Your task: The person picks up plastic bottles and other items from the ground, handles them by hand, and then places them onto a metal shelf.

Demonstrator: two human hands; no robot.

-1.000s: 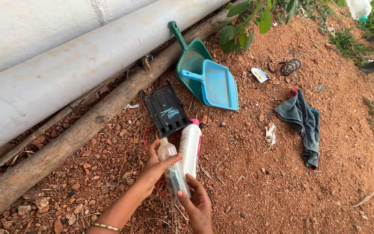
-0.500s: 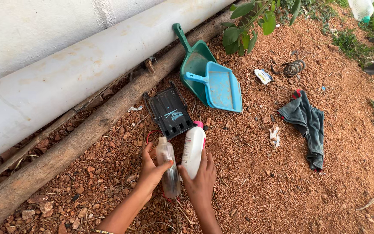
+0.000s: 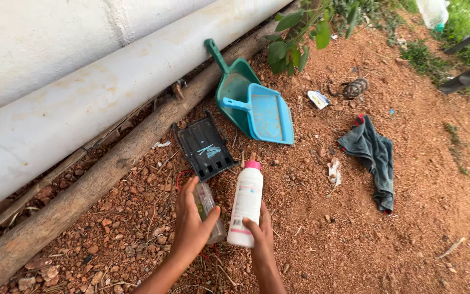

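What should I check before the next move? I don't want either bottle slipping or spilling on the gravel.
1. White bottle gripped by right hand: ok, held near its base.
2. Its pink cap on: ok.
3. Clear bottle held by left hand: ok, fingers wrap it.
4. Clear bottle's cap on: cannot tell, hidden.
5. Black tray apart from both bottles: ok.

white bottle w/ pink cap, teal & blue dustpans, black tray, grey-green cloth

left hand – grip on clear bottle | right hand – grip on white bottle | red gravel ground
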